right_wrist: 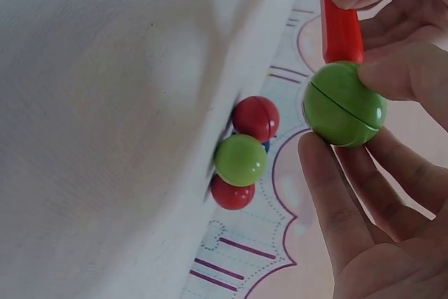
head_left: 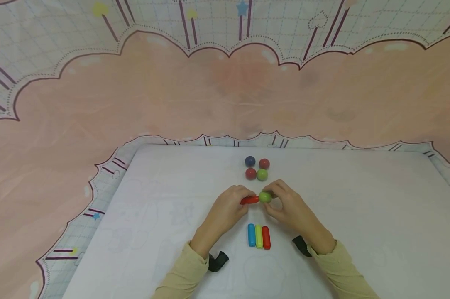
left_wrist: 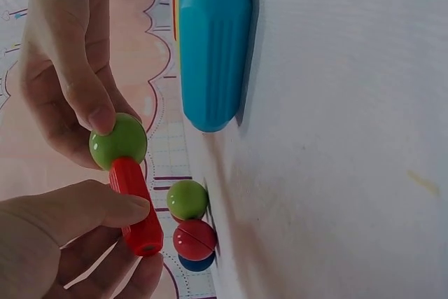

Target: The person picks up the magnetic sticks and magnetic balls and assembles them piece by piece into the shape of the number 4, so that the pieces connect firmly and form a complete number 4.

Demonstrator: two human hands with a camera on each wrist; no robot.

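Note:
My left hand (head_left: 228, 207) pinches a short red ridged rod (head_left: 252, 200) between thumb and fingers, above the white board. From the other side my right hand (head_left: 290, 207) holds a green ball (head_left: 265, 197) between its thumb and fingertips. In the left wrist view, the rod's far end meets the green ball (left_wrist: 112, 143). A thin seam runs round the ball, as the right wrist view shows. Just beyond both hands sit a blue ball (head_left: 250, 161), two red balls (head_left: 264, 163) and another green ball (head_left: 262, 175), close together.
Nearer the body, between the forearms, a blue rod (head_left: 251, 235), a yellow-green rod (head_left: 259, 236) and a red rod (head_left: 266, 237) lie side by side. They rest on the white board (head_left: 172, 257), which sits on a patterned cloth (head_left: 154, 91). Black straps (head_left: 218, 261) hang at both wrists.

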